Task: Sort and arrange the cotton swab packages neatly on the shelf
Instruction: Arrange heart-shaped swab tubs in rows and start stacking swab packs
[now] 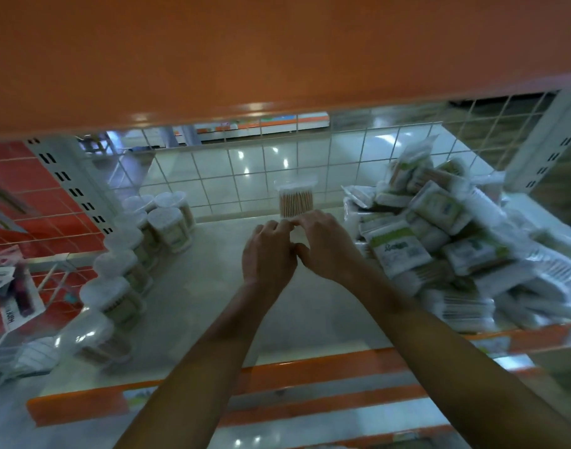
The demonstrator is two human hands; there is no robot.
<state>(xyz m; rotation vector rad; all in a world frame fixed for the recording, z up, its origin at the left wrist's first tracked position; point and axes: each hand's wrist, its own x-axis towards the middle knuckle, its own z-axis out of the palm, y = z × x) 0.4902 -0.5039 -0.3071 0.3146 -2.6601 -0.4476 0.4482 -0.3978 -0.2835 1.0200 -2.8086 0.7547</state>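
A clear bag of wooden cotton swabs (296, 199) stands upright at the back middle of the shelf (213, 306), against the wire grid. My left hand (268, 254) and my right hand (326, 244) meet at its lower edge, fingertips curled and touching the bag's bottom. Round tubs of cotton swabs (170, 228) line the left side in a row. A loose heap of flat swab packs (439, 241) covers the right side.
An orange upper shelf (277, 53) hangs low overhead. The white wire grid back (219, 176) closes the rear. Orange price rails (310, 371) edge the front. Other carded goods (15, 296) hang in the bay to the left.
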